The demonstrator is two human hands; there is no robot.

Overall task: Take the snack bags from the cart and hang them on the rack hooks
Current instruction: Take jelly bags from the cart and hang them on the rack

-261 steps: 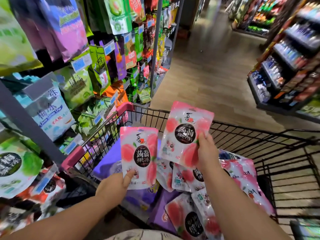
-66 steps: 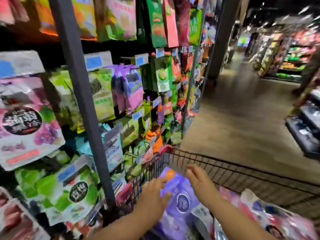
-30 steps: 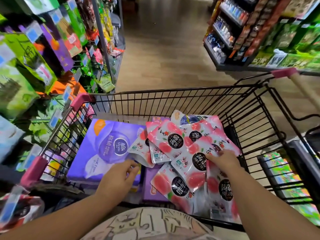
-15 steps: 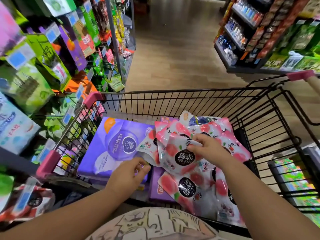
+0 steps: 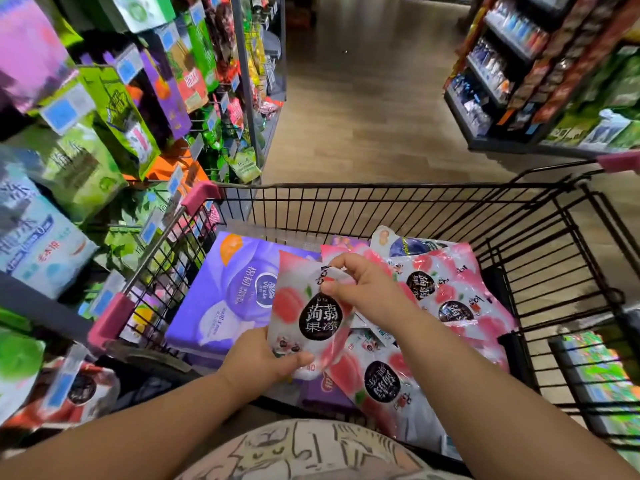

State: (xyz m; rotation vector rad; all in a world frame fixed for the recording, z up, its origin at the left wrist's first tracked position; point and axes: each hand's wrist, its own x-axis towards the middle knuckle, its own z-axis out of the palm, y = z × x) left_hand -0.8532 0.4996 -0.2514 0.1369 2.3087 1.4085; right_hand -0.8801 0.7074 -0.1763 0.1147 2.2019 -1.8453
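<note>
over the black wire cart, a person holds one pink snack bag upright between both hands, just above the goods lying in the basket. its black oval label reads 蒟蒻果冻 in white, with peach pictures around it and small red writing near the top that i cannot make out. the left hand grips the bag's near bottom edge, thumb curled across the front. the right hand pinches the far top edge between thumb and forefinger, the other fingers bent. to the left in the cart lies a purple pack marked vinda, with chinese text i cannot read for sure. to the right lies a heap of the same pink bags, some upside down, overlapping one another. on the far left the rack hangs full of green, purple and blue bags with blue price tags; one pale blue bag shows 冻. half a second ago the left hand was empty beside the purple pack and the right hand lay on this bag in the heap; now the bag is lifted clear and both hands have it.
</note>
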